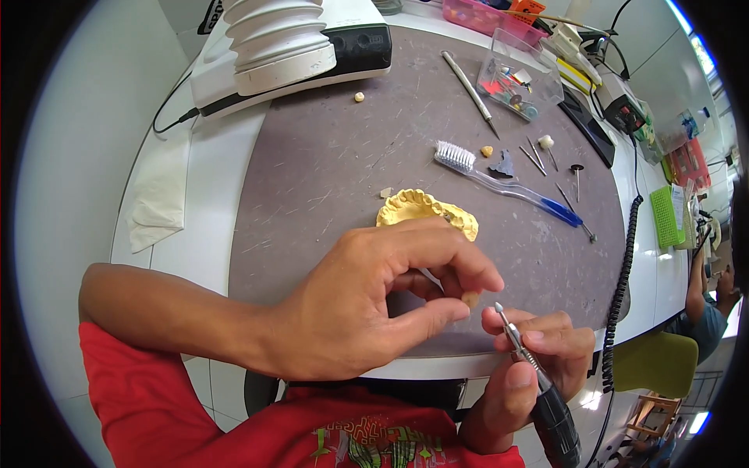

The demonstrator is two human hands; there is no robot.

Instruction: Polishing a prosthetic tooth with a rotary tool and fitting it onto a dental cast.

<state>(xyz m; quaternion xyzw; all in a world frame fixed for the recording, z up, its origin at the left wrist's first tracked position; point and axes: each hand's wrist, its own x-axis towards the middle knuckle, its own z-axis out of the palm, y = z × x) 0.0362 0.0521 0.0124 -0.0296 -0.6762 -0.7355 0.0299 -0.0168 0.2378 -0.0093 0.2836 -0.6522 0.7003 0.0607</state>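
Note:
My left hand (367,300) pinches a small tan tooth-like piece (470,299) between thumb and fingertips. In my right hand (571,347) is a black and silver rotary handpiece (555,421), gripped like a pen. Its pale pointed bur (499,308) sits just right of the small piece, with a narrow gap visible between them. Behind my left hand, a yellow plaster dental model (413,204) lies on the grey mat (312,171), partly covered by my fingers. I cannot tell whether the bur is spinning.
A toothbrush (507,187), a metal carving tool (470,93) and several loose burs lie beyond my hands. A clear box (519,82) of small parts stands far right. A white ribbed hose (277,47) meets a machine far left. A coiled black cord (620,288) hangs at right.

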